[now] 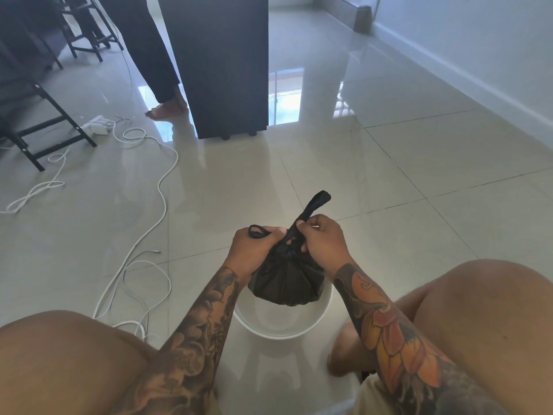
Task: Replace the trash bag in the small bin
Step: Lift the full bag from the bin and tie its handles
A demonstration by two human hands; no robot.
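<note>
Both hands, left hand and right hand, grip the black bag's knotted neck, directly above the white bin.

A thin black plastic bag, crinkled with a dull sheen, hangs over a smooth white plastic bin. The beige floor tiles are highly polished and mirror-glossy. Smooth white cables lie across them beside a matt dark cabinet.
</note>
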